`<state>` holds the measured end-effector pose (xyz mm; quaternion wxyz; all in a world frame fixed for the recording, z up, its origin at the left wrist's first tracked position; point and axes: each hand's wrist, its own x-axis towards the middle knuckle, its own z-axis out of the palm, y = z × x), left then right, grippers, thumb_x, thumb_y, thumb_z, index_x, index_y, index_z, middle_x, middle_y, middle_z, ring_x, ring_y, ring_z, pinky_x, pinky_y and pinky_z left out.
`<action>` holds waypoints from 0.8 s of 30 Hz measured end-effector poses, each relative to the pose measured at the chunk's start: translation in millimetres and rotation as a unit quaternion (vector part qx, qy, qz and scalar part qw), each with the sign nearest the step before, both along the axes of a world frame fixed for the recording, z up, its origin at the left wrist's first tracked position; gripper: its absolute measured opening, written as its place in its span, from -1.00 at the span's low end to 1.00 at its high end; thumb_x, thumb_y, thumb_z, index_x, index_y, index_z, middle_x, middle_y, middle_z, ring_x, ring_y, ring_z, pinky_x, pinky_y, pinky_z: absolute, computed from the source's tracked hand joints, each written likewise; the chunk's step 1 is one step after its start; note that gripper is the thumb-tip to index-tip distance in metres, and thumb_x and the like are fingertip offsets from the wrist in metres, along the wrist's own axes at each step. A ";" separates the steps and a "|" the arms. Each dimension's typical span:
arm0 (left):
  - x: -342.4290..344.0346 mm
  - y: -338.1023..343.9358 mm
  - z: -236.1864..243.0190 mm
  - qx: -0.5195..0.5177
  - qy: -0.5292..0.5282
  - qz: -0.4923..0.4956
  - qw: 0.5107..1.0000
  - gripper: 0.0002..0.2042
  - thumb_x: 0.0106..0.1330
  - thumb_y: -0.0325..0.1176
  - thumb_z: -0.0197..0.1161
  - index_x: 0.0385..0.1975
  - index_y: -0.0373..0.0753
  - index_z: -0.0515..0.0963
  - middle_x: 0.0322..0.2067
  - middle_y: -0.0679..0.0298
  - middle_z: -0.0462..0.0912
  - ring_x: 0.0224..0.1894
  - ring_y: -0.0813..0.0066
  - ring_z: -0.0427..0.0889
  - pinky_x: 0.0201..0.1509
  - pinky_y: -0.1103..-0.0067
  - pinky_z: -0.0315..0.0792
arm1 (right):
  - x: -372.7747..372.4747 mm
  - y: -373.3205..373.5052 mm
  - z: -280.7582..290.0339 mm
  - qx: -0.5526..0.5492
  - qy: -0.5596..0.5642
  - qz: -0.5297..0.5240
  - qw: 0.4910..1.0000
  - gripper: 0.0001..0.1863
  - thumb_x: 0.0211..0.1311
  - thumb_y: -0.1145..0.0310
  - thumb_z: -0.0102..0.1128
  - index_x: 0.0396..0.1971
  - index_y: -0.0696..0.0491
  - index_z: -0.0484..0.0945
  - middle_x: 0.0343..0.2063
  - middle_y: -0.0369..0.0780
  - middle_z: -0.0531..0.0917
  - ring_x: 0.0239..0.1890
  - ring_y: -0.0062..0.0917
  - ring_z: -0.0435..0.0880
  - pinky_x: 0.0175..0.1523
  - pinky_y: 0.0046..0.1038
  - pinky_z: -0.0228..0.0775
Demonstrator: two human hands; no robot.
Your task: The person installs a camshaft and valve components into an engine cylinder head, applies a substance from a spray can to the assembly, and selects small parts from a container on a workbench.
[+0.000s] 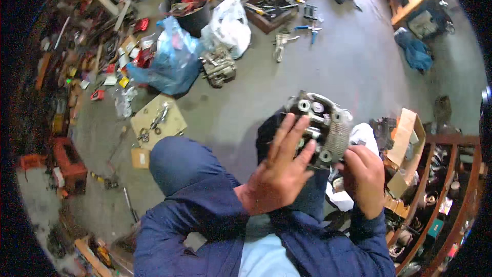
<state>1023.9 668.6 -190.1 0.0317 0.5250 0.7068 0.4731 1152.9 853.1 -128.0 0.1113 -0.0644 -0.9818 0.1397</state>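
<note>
A metal engine cylinder head (pixel 328 128), with dark cavities, round bosses and a finned side, is held up in front of me over my right knee. My left hand (pixel 282 174) lies across its near left part, fingers stretched out and apart, fingertips on the metal. At the head's lower right edge, my right hand (pixel 365 177) is closed with curled fingers. What its fingertips pinch is hidden behind the hand.
Ahead on the floor lie an engine part (pixel 219 66), a blue plastic bag (pixel 177 56), a white bag (pixel 228 25) and a tool tray (pixel 271 11). Cardboard with small parts (pixel 159 118) is left of my knee. To the right stand an open carton (pixel 407 146) and a shelf rack (pixel 441 195).
</note>
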 end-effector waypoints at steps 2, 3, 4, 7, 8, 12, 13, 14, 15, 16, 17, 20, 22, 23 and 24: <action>4.9 -1.2 -4.9 -0.013 -0.020 -0.006 1.000 -0.41 0.04 -0.37 0.51 0.09 -0.56 0.55 0.49 -0.30 0.05 0.56 -0.38 -0.08 0.60 0.10 -0.02 | 5.7 -3.8 -4.5 -0.035 -0.012 -0.035 0.999 -0.71 0.04 0.45 0.40 -0.21 0.14 0.59 -0.31 -0.11 0.66 -0.29 -0.19 0.68 -0.22 -0.28 0.52; 7.8 0.2 -8.5 -0.024 -0.012 -0.013 1.000 -0.36 0.00 -0.34 0.54 0.12 -0.50 0.54 0.50 -0.26 0.02 0.56 -0.40 -0.12 0.60 0.07 -0.05 | 6.6 -5.0 -0.7 -0.072 -0.022 -0.053 0.996 -0.73 0.04 0.56 0.33 -0.20 0.15 0.59 -0.32 -0.10 0.64 -0.29 -0.18 0.68 -0.24 -0.27 0.51; 10.8 3.0 -9.8 -0.034 -0.005 -0.025 0.999 -0.31 -0.05 -0.32 0.57 0.16 -0.43 0.53 0.52 -0.23 0.00 0.56 -0.42 -0.16 0.60 0.04 -0.07 | 11.4 -0.4 0.4 -0.079 -0.037 -0.062 0.994 -0.76 0.04 0.64 0.24 -0.24 0.17 0.59 -0.34 -0.10 0.63 -0.30 -0.19 0.67 -0.25 -0.29 0.50; 13.1 4.8 -0.2 -0.077 0.062 -0.026 0.995 -0.30 0.01 -0.14 0.52 0.17 -0.39 0.55 0.52 -0.20 0.04 0.57 -0.36 -0.16 0.63 0.10 -0.15 | 18.7 3.5 -2.5 -0.112 -0.050 -0.076 0.990 -0.75 0.05 0.68 0.20 -0.21 0.21 0.63 -0.29 -0.08 0.66 -0.28 -0.19 0.68 -0.17 -0.35 0.50; 13.7 5.7 -0.7 -0.077 0.075 -0.022 0.994 -0.29 0.02 -0.10 0.51 0.17 -0.39 0.55 0.51 -0.20 0.06 0.57 -0.36 -0.15 0.63 0.09 -0.16 | 18.6 1.8 -0.8 -0.125 -0.051 -0.094 0.986 -0.72 0.05 0.71 0.19 -0.18 0.25 0.64 -0.26 -0.06 0.68 -0.24 -0.18 0.68 -0.09 -0.38 0.51; 14.0 8.5 -2.8 -0.076 0.142 -0.011 0.987 -0.40 0.21 -0.20 0.27 0.23 -0.44 0.52 0.49 -0.13 0.17 0.55 -0.39 -0.07 0.63 0.08 -0.15 | 19.9 6.7 -1.0 -0.156 -0.054 -0.096 0.982 -0.75 0.09 0.68 0.17 -0.19 0.25 0.66 -0.24 -0.05 0.70 -0.23 -0.23 0.70 -0.08 -0.41 0.48; 13.8 6.1 2.4 -0.083 0.175 0.001 0.981 -0.43 0.25 -0.23 0.15 0.22 -0.44 0.53 0.46 -0.10 0.24 0.52 -0.38 0.05 0.62 0.09 -0.13 | 16.2 6.2 -1.1 -0.099 -0.040 -0.076 0.991 -0.71 -0.01 0.67 0.22 -0.22 0.14 0.68 -0.31 -0.11 0.71 -0.29 -0.22 0.73 -0.20 -0.32 0.53; 13.3 6.3 3.3 -0.095 0.269 0.053 0.957 -0.44 0.24 -0.20 0.13 0.18 -0.44 0.57 0.44 -0.11 0.29 0.48 -0.38 0.16 0.62 0.09 -0.10 | 22.1 13.0 -4.7 -0.103 -0.067 -0.080 0.989 -0.76 -0.01 0.66 0.19 -0.29 0.16 0.66 -0.35 -0.13 0.70 -0.28 -0.21 0.71 -0.18 -0.30 0.51; 11.5 6.6 3.6 -0.069 0.238 0.043 0.968 -0.44 0.24 -0.21 0.12 0.18 -0.45 0.57 0.43 -0.11 0.30 0.47 -0.37 0.18 0.61 0.10 -0.09 | 25.7 19.8 -3.7 -0.106 -0.075 -0.062 0.990 -0.79 0.08 0.63 0.18 -0.25 0.20 0.66 -0.28 -0.10 0.72 -0.24 -0.25 0.71 -0.12 -0.35 0.50; 10.4 7.6 2.4 -0.044 0.207 0.033 0.977 -0.44 0.24 -0.22 0.11 0.18 -0.47 0.56 0.43 -0.11 0.31 0.47 -0.37 0.20 0.61 0.11 -0.07 | 27.3 23.9 -2.3 -0.111 -0.083 -0.043 0.989 -0.80 0.17 0.61 0.18 -0.21 0.25 0.67 -0.22 -0.07 0.73 -0.20 -0.29 0.72 -0.06 -0.40 0.48; 9.9 8.4 2.5 -0.049 0.265 0.059 0.961 -0.43 0.26 -0.25 0.08 0.22 -0.52 0.51 0.45 -0.11 0.26 0.48 -0.37 0.16 0.61 0.11 -0.08 | 29.3 23.3 -3.0 -0.158 -0.079 -0.051 0.983 -0.81 0.22 0.58 0.18 -0.18 0.26 0.65 -0.19 -0.03 0.73 -0.14 -0.29 0.71 -0.02 -0.39 0.47; 3.4 12.8 -6.5 0.026 0.058 -0.051 0.997 -0.39 0.29 -0.33 0.02 0.33 -0.55 0.36 0.51 -0.07 0.14 0.50 -0.34 0.12 0.62 0.12 -0.06 | 52.5 43.1 -17.4 -0.137 -0.103 -0.050 0.984 -0.73 0.35 0.56 0.19 0.03 0.21 0.54 -0.04 0.00 0.68 -0.08 -0.30 0.66 0.04 -0.35 0.50; 1.8 3.4 -2.8 0.007 0.100 -0.038 0.994 -0.38 0.31 -0.35 0.01 0.37 -0.53 0.29 0.51 -0.07 0.12 0.51 -0.32 0.10 0.61 0.13 -0.04 | 68.7 67.4 -34.2 -0.131 -0.124 -0.027 0.983 -0.68 0.41 0.54 0.18 0.12 0.18 0.48 0.03 -0.02 0.64 -0.10 -0.33 0.64 0.03 -0.38 0.51; 0.5 -1.7 -2.9 -0.008 0.140 -0.036 0.989 -0.37 0.33 -0.37 -0.01 0.42 -0.51 0.22 0.51 -0.08 0.10 0.52 -0.30 0.08 0.61 0.13 -0.02 | 72.5 74.0 -42.2 -0.130 -0.099 -0.011 0.987 -0.67 0.42 0.52 0.18 0.14 0.17 0.47 0.02 -0.05 0.63 -0.12 -0.38 0.63 0.00 -0.42 0.50; 3.8 -1.9 -6.8 -0.011 0.141 -0.026 0.990 -0.37 0.33 -0.37 -0.01 0.42 -0.51 0.22 0.51 -0.08 0.10 0.52 -0.30 0.08 0.61 0.13 -0.02 | 81.3 85.3 -48.6 -0.137 -0.107 -0.009 0.985 -0.68 0.43 0.51 0.18 0.14 0.17 0.47 -0.01 -0.09 0.62 -0.13 -0.42 0.62 -0.01 -0.44 0.50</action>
